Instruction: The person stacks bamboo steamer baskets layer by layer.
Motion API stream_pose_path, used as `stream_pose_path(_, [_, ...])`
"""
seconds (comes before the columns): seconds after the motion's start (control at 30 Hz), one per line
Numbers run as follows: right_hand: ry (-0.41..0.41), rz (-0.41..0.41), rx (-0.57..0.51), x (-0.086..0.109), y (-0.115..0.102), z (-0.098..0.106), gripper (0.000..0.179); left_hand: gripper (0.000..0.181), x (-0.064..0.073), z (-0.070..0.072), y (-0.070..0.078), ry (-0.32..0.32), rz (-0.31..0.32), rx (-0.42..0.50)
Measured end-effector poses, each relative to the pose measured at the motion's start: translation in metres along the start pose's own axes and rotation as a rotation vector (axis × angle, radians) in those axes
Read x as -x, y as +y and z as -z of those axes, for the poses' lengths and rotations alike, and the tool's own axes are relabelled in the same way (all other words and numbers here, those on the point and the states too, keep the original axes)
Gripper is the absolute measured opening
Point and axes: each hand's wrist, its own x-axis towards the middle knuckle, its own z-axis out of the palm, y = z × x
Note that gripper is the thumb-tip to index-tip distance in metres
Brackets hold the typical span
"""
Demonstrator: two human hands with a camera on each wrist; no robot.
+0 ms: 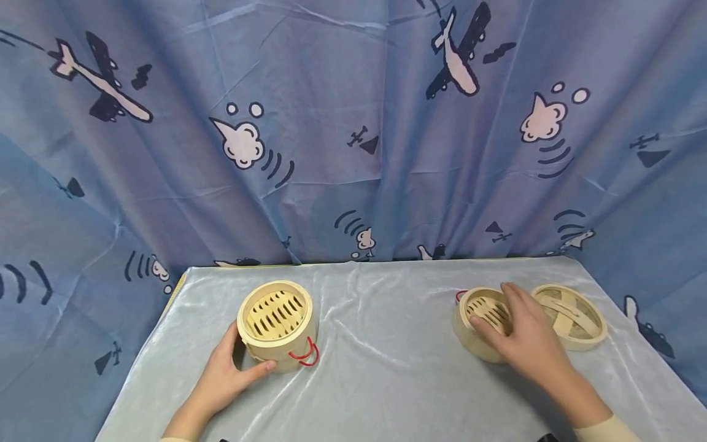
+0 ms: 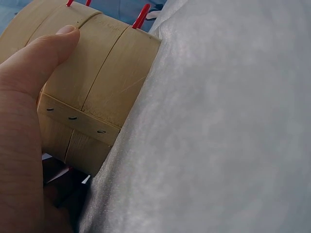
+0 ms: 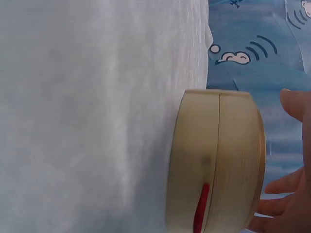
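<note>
A bamboo steamer stack [image 1: 274, 356] with a slatted top and red cord loops stands at the left of the table. My left hand [image 1: 223, 374] grips its side, thumb along the near wall, as the left wrist view also shows. On the right sits another bamboo steamer basket [image 1: 469, 334], slatted inside, with a red cord at its far left. Over this basket's right part is my right hand [image 1: 530, 341], thumb and fingers spread apart. In the right wrist view the thumb [image 3: 294, 104] stands off the basket's wall, and the other fingers are near its rim.
A round woven bamboo lid [image 1: 577, 337] with a strap handle lies right of the right basket, partly behind my right hand. Pale velvety cloth [image 1: 381, 380] covers the table. A blue printed curtain [image 1: 331, 123] hangs along the back and both sides.
</note>
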Motion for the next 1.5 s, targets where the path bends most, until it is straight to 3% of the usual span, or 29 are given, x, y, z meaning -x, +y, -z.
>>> stream_pose_path(0.2, [-0.075,-0.077,-0.028,0.008,0.009,0.002,0.106,0.11,0.001,0.001,0.0,-0.001,0.003,0.0])
stream_pose_path(0.5, [-0.144,-0.124,-0.11,0.021,0.025,0.0,0.114,0.109,0.003,0.002,-0.001,-0.001,-0.003,0.003])
stream_pose_path(1.07, [-0.19,-0.185,-0.234,0.015,0.034,0.003,0.113,0.109,0.002,0.004,0.001,0.001,-0.017,0.008])
stream_pose_path(1.5, [-0.174,-0.257,-0.179,0.014,0.036,0.005,0.111,0.112,-0.001,0.002,-0.002,-0.002,-0.026,-0.001])
